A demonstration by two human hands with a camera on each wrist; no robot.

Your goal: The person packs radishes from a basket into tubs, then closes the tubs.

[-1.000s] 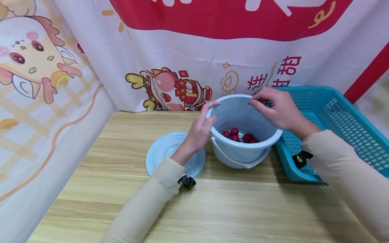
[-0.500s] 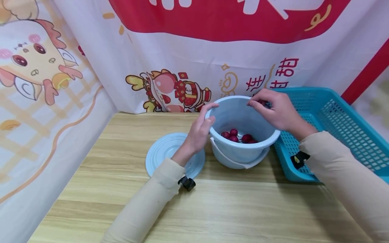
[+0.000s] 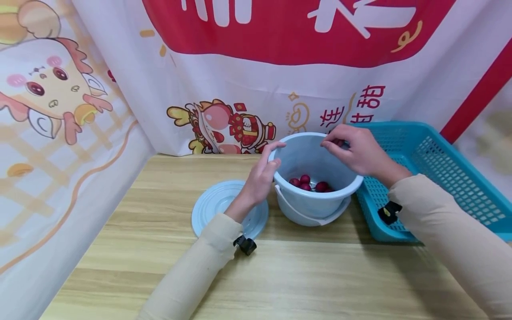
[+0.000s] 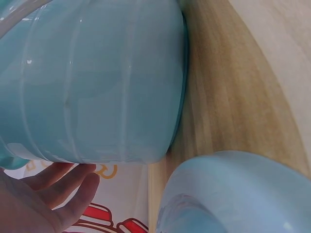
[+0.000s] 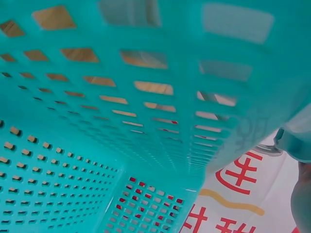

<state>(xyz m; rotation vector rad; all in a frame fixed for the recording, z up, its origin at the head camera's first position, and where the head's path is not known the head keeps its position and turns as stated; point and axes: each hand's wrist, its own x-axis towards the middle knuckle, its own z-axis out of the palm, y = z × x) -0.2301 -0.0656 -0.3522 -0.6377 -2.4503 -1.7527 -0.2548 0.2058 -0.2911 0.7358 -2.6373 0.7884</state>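
Observation:
A light-blue bucket point(image 3: 308, 205) stands on the table, and several small round dark-red pieces, fruit-like point(image 3: 305, 179), lie on its bottom. My left hand point(image 3: 260, 178) grips its left rim, the thumb over the edge; in the left wrist view the fingers of the left hand point(image 4: 58, 194) lie along the outer wall of the bucket point(image 4: 97, 82). My right hand point(image 3: 356, 149) has curled fingers at the far right rim, the thumb on the inner side. In the right wrist view only a strip of the right hand point(image 5: 302, 199) shows, beside the bucket's lug. The fingers hide that part of the rim.
To the left of the bucket lies a round light-blue lid point(image 3: 212, 202), partly under the left forearm. A teal perforated basket point(image 3: 440, 138) stands close on the right, below the right forearm. A printed cloth point(image 3: 224, 75) hangs behind the wooden table point(image 3: 300, 275).
The head view has shifted slightly, so everything appears a little lower and further left. Both hands keep their places at the bucket's rim, and the red pieces lie as before.

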